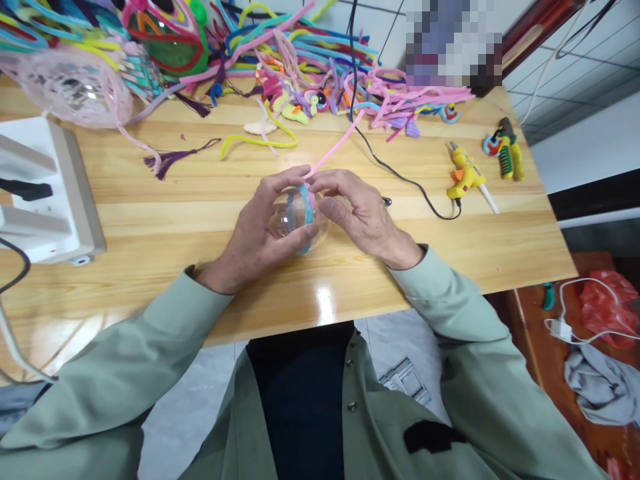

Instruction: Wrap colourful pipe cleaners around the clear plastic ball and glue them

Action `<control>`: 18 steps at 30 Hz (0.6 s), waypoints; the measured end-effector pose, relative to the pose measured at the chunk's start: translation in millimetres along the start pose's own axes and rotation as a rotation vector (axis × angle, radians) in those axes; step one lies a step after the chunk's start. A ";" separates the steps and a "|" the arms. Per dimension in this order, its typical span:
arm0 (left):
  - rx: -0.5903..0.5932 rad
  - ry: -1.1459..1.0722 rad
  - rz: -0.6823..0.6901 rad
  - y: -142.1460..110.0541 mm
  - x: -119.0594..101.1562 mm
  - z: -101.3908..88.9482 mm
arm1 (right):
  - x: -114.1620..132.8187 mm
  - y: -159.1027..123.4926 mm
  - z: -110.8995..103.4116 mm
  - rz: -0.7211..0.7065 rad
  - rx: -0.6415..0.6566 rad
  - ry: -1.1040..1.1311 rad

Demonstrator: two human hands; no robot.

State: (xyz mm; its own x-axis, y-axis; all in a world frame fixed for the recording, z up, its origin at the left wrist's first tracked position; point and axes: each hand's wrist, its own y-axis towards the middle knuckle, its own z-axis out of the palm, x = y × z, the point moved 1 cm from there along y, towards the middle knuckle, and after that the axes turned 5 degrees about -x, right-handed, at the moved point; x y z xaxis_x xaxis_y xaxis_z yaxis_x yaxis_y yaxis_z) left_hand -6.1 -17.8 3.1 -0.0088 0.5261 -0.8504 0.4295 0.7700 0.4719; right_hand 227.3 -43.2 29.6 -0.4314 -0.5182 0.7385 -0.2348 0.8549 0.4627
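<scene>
Near the middle of the table, a clear plastic ball [284,220] is wrapped round its middle by a light blue pipe cleaner [308,212]. My left hand [260,223] is curled round the ball's left side, with the thumb in front and the fingers over the top. A pink pipe cleaner [339,148] lies along the blue band, and its long free end sticks up and to the right. My right hand [357,210] is at the ball's right side, thumb and fingers bent close together at the pink pipe cleaner.
Bundles of coloured pipe cleaners [300,47] lie along the back. A yellow glue gun [465,175] with a black cord and green-yellow pliers [507,150] are at right. A white power strip [55,193] sits at left, below a pink-wrapped clear ball [75,90].
</scene>
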 end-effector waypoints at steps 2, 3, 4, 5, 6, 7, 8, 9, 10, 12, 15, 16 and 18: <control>0.012 0.002 0.001 0.2 0.3 -0.3 | -1.2 -0.3 0.6 0.011 0.004 0.017; 0.019 0.002 0.004 0.4 0.4 -0.5 | -2.0 -0.4 0.8 0.012 0.004 0.024; 0.024 0.000 0.008 0.8 0.4 -0.7 | -2.6 -0.4 0.8 0.013 0.006 0.030; 0.027 -0.004 0.011 1.2 0.5 -0.8 | -2.9 -0.3 0.7 0.014 0.007 0.036; 0.024 -0.007 0.009 1.5 0.5 -0.8 | -2.9 -0.3 0.5 0.015 0.009 0.044; 0.017 -0.012 0.006 1.7 0.4 -0.6 | -2.4 -0.4 0.2 0.017 0.013 0.056; 0.008 -0.019 -0.002 1.8 0.1 -0.3 | -1.7 -0.7 0.1 0.024 0.018 0.070; -0.001 -0.027 -0.015 1.7 -0.3 0.2 | -1.0 -1.3 0.1 0.036 0.025 0.086; -0.009 -0.039 -0.030 1.5 -0.8 0.8 | -0.3 -2.2 0.4 0.055 0.026 0.107; -0.021 -0.067 -0.052 0.6 -2.0 2.2 | -0.3 -4.7 1.5 0.113 0.010 0.166; -0.036 -0.088 -0.068 -1.3 -2.2 3.6 | -4.0 -8.3 4.5 0.192 -0.003 0.275; -0.039 -0.083 -0.067 -1.9 -1.7 3.8 | -5.7 -8.9 5.4 0.203 0.005 0.301; -0.046 -0.068 -0.051 -2.6 -0.6 3.6 | -9.0 -8.9 6.7 0.199 0.023 0.320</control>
State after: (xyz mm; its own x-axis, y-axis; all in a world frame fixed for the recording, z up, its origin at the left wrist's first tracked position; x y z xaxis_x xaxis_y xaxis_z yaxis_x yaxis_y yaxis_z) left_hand -4.0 -21.4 1.5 0.0325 0.4614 -0.8866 0.3877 0.8118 0.4367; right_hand 227.5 -46.0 15.6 -0.1772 -0.3210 0.9303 -0.1953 0.9380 0.2865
